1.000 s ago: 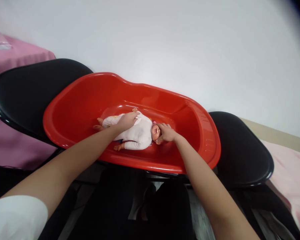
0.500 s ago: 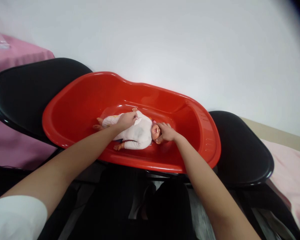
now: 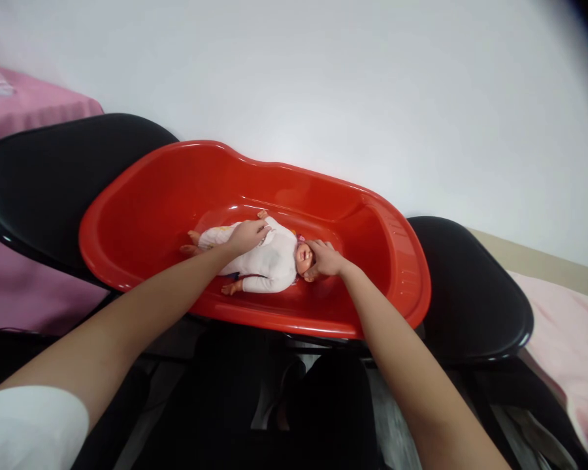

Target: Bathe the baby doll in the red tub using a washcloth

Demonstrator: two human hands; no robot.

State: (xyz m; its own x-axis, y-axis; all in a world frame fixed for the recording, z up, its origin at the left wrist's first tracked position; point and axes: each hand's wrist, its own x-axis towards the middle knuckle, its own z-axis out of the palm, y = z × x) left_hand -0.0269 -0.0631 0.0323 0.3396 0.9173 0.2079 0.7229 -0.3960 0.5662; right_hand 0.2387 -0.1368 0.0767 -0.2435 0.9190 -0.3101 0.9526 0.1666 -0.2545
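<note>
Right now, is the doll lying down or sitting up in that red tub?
Lying down, on its back. The baby doll is stretched flat along the red baby bathtub's floor, face up, left hand on its body, right hand at its head.

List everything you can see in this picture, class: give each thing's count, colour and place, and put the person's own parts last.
Tub: one, red, resting across the two chairs.
Doll: one, white suit, lying on its back in the tub, head to the right.
Chairs: two, black, under the tub's left and right ends.
Cloth: pink, far left.
Wall: white, behind.
Left hand: one, resting on the doll's body.
Right hand: one, at the doll's head.
</note>
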